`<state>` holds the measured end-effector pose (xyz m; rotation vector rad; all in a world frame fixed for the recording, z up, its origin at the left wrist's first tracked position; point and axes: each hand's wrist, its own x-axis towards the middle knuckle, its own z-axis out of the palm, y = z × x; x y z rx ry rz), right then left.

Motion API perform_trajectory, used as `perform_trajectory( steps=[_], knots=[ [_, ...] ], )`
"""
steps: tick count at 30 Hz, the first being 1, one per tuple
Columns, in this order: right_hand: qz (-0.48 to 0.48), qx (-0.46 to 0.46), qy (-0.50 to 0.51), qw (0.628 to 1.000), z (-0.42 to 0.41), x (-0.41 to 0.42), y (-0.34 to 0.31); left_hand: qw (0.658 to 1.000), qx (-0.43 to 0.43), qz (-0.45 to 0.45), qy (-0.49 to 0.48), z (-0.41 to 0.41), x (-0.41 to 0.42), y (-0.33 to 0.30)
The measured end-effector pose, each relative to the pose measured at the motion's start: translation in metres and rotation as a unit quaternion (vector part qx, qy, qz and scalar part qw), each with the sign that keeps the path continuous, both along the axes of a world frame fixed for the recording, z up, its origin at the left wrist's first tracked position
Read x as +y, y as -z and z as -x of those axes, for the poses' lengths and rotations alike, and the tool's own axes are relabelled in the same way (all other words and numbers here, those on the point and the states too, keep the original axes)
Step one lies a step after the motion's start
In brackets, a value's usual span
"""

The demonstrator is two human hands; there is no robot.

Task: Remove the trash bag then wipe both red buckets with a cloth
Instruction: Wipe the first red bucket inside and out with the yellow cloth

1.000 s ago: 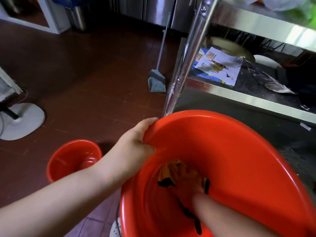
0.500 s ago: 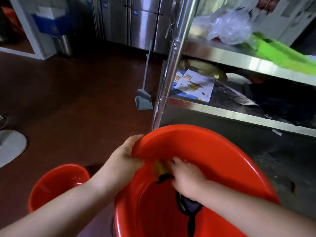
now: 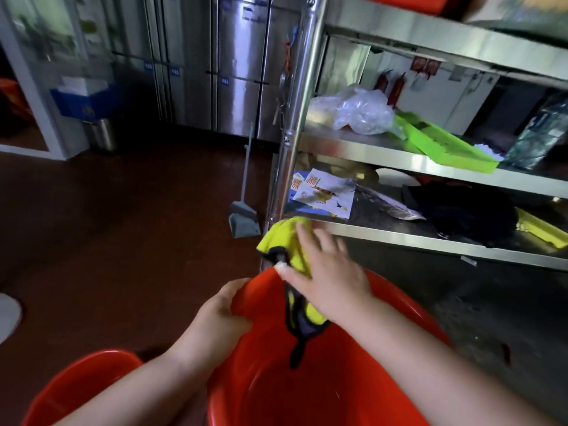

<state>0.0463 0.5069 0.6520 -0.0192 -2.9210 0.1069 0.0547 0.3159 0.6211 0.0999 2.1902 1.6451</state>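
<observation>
The left hand (image 3: 219, 315) grips the near bucket (image 3: 353, 379) by its rim; the right hand (image 3: 330, 272), fingers flat, presses the yellow cloth (image 3: 284, 241) over the far rim (second bucket (image 3: 83, 385) waits left). Best follow the rim round, keeping it steadied.

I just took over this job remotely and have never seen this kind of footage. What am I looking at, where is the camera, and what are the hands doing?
There is no robot here: a person wears one camera on the head, looking down at their own bare hands. The left hand grips the rim of the big red bucket. The right hand presses a yellow cloth with dark edging against that rim. A second red bucket stands on the floor to the left. Behind is a steel shelf rack and a dustpan.
</observation>
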Motion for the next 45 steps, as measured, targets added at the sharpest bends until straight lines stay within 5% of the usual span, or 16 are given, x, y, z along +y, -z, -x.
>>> perform_trajectory(
  steps=[3, 8, 13, 23, 34, 40, 45],
  knots=[
    [-0.047, -0.085, -0.064, 0.993, 0.004, -0.007, 0.008, 1.000, -0.010, 0.000, -0.004, 0.001, -0.002, 0.001],
    [-0.174, -0.036, -0.096, 0.979, 0.000, -0.007, 0.018, 1.000, -0.009, 0.003, -0.002, 0.002, -0.003, 0.002],
    [-0.156, -0.057, -0.206, 0.964, 0.010, -0.009, 0.032, 1.000, 0.007, 0.010, -0.010, 0.003, -0.001, 0.001],
    [-0.151, -0.086, -0.121, 0.977, 0.051, 0.013, 0.028, 1.000, -0.001, -0.009, -0.027, -0.001, -0.001, 0.003],
    [-0.152, -0.062, 0.021, 0.986, 0.002, 0.092, 0.028, 0.999, 0.008, -0.009, -0.047, -0.031, 0.008, 0.009],
    [-0.147, -0.086, -0.068, 0.983, 0.016, 0.065, 0.018, 0.966, 0.118, 0.214, 0.085, 0.022, 0.003, 0.000],
    [-0.180, -0.063, -0.176, 0.966, 0.034, 0.016, 0.024, 0.932, 0.199, 0.265, 0.149, 0.065, 0.026, -0.001]
  ],
)
